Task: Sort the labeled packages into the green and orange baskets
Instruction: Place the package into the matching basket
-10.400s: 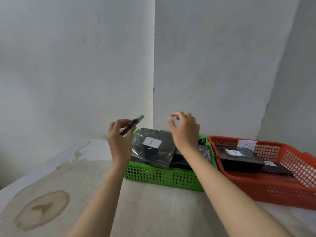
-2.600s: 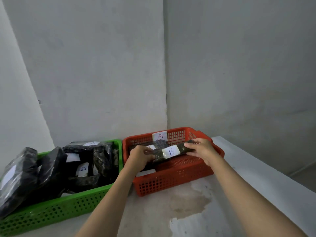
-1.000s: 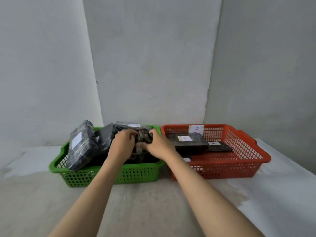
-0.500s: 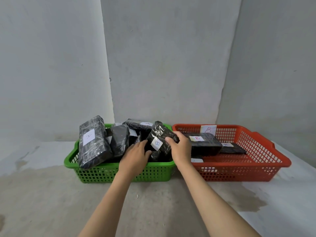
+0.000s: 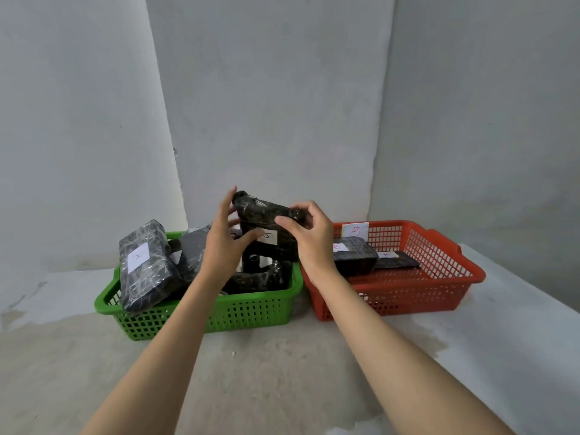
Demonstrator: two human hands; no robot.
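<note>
A black film-wrapped package with a white label is raised above the green basket. My right hand pinches its right end. My left hand is at its left side with spread, straight fingers touching it. Several more black packages fill the green basket, one at the left showing an "A" label. The orange basket, tagged "B", holds two black labelled packages.
The baskets stand side by side on a pale stained surface, close to grey walls that meet in a corner behind them. The surface's edge runs down at the far right.
The package that my right hand gripped in the green basket has been lifted up above it. My left hand rose from the basket to the package's left side.
</note>
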